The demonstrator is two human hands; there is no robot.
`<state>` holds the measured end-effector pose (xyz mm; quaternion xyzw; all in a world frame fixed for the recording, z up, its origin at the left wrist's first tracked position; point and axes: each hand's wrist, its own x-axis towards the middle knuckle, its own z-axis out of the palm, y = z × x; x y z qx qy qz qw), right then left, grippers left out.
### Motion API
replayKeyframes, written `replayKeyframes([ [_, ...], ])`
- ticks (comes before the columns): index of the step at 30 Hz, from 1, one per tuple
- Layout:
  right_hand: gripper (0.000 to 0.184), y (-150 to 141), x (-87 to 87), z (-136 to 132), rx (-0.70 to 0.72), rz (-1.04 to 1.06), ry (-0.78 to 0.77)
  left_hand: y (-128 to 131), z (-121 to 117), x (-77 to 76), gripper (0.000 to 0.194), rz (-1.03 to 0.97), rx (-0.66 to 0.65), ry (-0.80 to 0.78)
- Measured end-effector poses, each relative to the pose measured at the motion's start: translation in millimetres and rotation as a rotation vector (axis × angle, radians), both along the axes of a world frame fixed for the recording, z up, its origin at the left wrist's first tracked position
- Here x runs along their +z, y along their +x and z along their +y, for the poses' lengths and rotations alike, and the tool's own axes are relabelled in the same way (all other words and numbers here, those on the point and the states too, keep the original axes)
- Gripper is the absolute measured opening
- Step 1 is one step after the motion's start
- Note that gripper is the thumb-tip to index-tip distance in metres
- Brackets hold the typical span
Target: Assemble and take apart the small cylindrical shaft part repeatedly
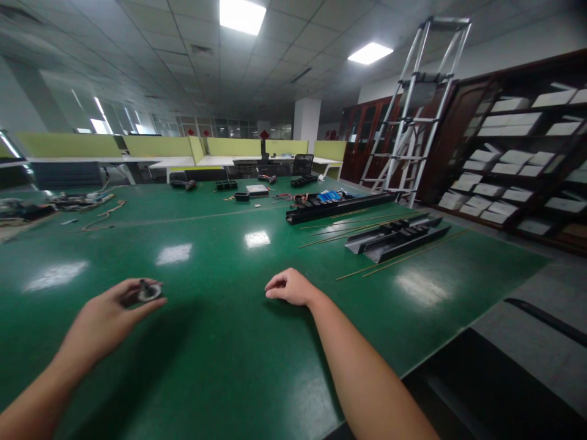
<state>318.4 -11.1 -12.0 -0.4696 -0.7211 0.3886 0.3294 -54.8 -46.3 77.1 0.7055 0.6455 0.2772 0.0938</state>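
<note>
Over the left part of the green table (220,366), my left hand (103,321) is closed, with thumb and fingers around a small round metal part (150,292). This part has a pale ring-like rim and a dark stub; its exact kind is unclear. My right hand (293,287) is low over the middle of the table, apart from the left. Its fingers are curled and pressed together, and whatever may be between them is hidden. Nearest to it on the right are thin brass-coloured rods (358,272) and black metal channels (398,239).
A longer black channel (339,208) lies farther back, near a blue packet (331,195) and tools. Cords (107,211) and cluttered parts (77,200) are at the far left. An aluminium ladder (415,122) and a bookshelf (518,140) stand beyond the table's right edge.
</note>
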Motion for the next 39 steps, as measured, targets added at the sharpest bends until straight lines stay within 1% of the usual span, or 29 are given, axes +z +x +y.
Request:
replayKeyframes([
  [2,0.037,1,-1.2,3,-0.014,0.045,-0.027,45,21,-8.2,0.041,-0.126,-0.151,-0.051],
  [4,0.043,3,-2.5,6,-0.039,0.110,-0.038,92,36,-22.3,0.041,-0.209,-0.299,-0.065],
  [5,0.044,4,-3.2,8,-0.057,0.137,-0.034,112,40,-31.3,0.039,-0.219,-0.358,-0.054],
  [7,0.044,5,-5.0,11,-0.087,0.165,-0.029,141,46,-51.1,0.036,-0.232,-0.422,0.000],
  [9,0.044,5,-7.2,13,-0.087,0.156,-0.040,152,50,-69.6,0.032,-0.233,-0.456,0.068],
  [11,0.043,4,-9.2,15,-0.064,0.136,-0.047,152,52,-82.7,0.029,-0.227,-0.488,0.114],
  [14,0.042,1,-10.9,17,-0.050,0.119,-0.055,145,55,-90.1,0.027,-0.243,-0.489,0.141],
  [17,0.041,-1,-11.7,19,-0.043,0.095,-0.065,142,55,-89.1,0.029,-0.322,-0.457,0.113],
  [20,0.038,-2,-13.0,19,-0.043,0.069,-0.046,143,55,-87.8,0.030,-0.389,-0.459,0.071],
  [23,0.037,-2,-14.6,19,-0.045,0.058,-0.026,145,54,-88.8,0.029,-0.445,-0.483,0.044],
  [27,0.037,-2,-15.4,19,-0.046,0.052,-0.026,144,53,-90.9,0.028,-0.579,-0.541,-0.008],
  [33,0.038,-1,-14.3,18,-0.048,0.051,-0.026,144,52,-90.4,0.025,-0.600,-0.602,-0.048],
  [39,0.037,-1,-13.7,17,-0.057,0.031,-0.023,146,54,-91.0,0.023,-0.593,-0.603,-0.036],
])
